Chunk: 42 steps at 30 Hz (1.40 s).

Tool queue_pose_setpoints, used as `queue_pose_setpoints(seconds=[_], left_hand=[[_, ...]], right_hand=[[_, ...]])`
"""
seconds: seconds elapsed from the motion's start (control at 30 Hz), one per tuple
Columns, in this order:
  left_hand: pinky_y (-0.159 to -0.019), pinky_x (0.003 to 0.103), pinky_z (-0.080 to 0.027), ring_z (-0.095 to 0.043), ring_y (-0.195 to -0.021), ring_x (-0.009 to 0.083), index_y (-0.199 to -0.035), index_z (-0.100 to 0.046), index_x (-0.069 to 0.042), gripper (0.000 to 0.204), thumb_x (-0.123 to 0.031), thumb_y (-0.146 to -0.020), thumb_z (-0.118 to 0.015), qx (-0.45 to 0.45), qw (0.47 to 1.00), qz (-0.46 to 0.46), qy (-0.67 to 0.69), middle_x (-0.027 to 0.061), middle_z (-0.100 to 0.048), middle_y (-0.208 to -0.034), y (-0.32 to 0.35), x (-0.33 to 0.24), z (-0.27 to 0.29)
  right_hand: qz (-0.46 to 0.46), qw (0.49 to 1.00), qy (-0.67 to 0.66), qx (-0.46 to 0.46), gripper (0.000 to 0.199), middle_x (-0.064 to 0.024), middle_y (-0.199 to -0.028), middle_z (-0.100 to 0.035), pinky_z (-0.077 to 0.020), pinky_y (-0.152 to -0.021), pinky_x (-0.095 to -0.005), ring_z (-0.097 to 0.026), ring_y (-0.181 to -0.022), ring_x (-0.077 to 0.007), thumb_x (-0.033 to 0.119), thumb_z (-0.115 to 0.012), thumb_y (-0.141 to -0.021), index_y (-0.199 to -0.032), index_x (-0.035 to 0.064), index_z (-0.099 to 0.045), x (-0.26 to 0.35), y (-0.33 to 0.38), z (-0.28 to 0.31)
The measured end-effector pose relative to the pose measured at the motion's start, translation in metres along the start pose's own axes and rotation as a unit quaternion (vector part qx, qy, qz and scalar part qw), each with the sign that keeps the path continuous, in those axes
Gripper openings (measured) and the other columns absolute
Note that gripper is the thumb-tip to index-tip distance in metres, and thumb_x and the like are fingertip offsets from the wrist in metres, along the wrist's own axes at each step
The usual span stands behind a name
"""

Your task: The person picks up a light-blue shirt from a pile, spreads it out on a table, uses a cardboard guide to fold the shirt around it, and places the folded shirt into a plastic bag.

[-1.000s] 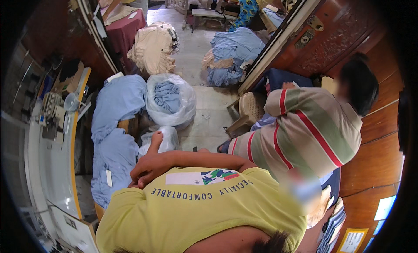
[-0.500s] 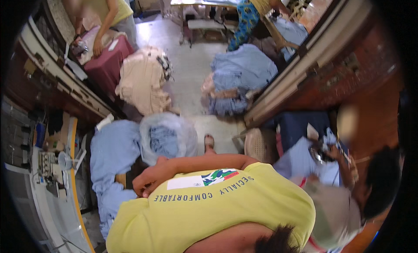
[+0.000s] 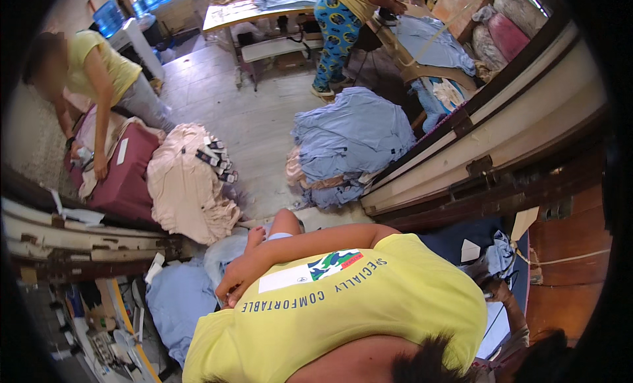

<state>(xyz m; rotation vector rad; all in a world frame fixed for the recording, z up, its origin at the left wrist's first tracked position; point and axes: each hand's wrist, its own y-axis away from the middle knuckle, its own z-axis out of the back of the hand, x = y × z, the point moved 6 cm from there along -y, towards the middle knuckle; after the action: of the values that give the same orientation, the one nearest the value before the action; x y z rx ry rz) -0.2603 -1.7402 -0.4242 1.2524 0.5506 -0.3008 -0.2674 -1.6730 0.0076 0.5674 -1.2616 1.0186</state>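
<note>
Where the right forearm lies across the yellow shirt, the right hand sits at the shirt's left side, fingers bent inward; cannot tell whether it grips anything. What appears to be the left hand projects beyond that forearm, mostly hidden; its state cannot be told. Nearest goods: blue garment heap, just left of the hands, beside the yellow-edged desk. Beige garment pile adjoins the right edge of the maroon-covered table.
</note>
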Motion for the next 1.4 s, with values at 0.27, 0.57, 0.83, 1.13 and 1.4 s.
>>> queue_pose_setpoints(seconds=[0.27, 0.57, 0.83, 1.13, 1.4], left_hand=[[-0.062, 0.034, -0.046, -0.056, -0.07, 0.02, -0.101, -0.059, -0.006, 0.029, -0.024, -0.079, -0.056, 0.022, 1.0, 0.008, -0.014, 0.0054, -0.061, -0.084, -0.142, -0.08, 0.094], [-0.069, 0.036, -0.046, -0.058, -0.074, 0.0229, -0.099, -0.061, -0.005, 0.03, -0.025, -0.078, -0.056, -0.236, 0.958, -0.112, -0.121, 0.0057, -0.063, -0.088, -0.275, -0.205, 0.406], [-0.057, 0.036, -0.048, -0.056, -0.069, 0.0238, -0.101, -0.053, 0.006, 0.032, -0.009, -0.073, -0.048, -0.087, 0.994, -0.036, 0.06, 0.0163, -0.058, -0.083, -0.34, -0.254, 0.468], [-0.062, 0.029, -0.045, -0.055, -0.071, 0.0172, -0.108, -0.053, 0.001, 0.033, -0.015, -0.079, -0.051, -0.093, 0.992, 0.012, 0.083, 0.0097, -0.059, -0.086, -0.441, -0.364, 0.587], [-0.068, 0.025, -0.044, -0.054, -0.075, 0.0123, -0.113, -0.054, -0.003, 0.033, -0.019, -0.084, -0.054, -0.134, 0.973, -0.164, 0.09, 0.005, -0.06, -0.088, -0.542, -0.609, 0.71]], right_hand=[[0.071, 0.733, 0.55, -0.394, 0.016, -0.0032, -0.075, -0.052, -0.0422, -0.058, -0.0359, -0.051, -0.062, -0.0194, 0.025, -0.058, -0.077, -0.081, 0.01, -0.056, 0.085, 0.093, 0.228], [0.238, 0.46, 0.538, -0.665, 0.016, -0.0021, -0.072, -0.048, -0.0413, -0.06, -0.0347, -0.049, -0.064, -0.018, 0.018, -0.063, -0.07, -0.082, 0.0106, -0.055, 0.15, 0.18, 0.389], [0.2, 0.408, 0.518, -0.725, 0.011, -0.0005, -0.07, -0.048, -0.0398, -0.061, -0.0327, -0.048, -0.065, -0.0171, 0.016, -0.06, -0.071, -0.079, 0.0134, -0.053, 0.1, 0.186, 0.562], [0.162, 0.379, 0.479, -0.775, 0.008, 0.0012, -0.069, -0.048, -0.0381, -0.063, -0.0304, -0.048, -0.068, -0.016, 0.014, -0.058, -0.072, -0.075, 0.0165, -0.051, 0.036, 0.224, 0.779], [-0.106, 0.683, 0.51, -0.513, 0.013, -0.0049, -0.074, -0.053, -0.0446, -0.057, -0.0345, -0.057, -0.068, -0.0233, 0.018, -0.057, -0.077, -0.088, 0.0099, -0.053, -0.223, 0.291, 1.052]])
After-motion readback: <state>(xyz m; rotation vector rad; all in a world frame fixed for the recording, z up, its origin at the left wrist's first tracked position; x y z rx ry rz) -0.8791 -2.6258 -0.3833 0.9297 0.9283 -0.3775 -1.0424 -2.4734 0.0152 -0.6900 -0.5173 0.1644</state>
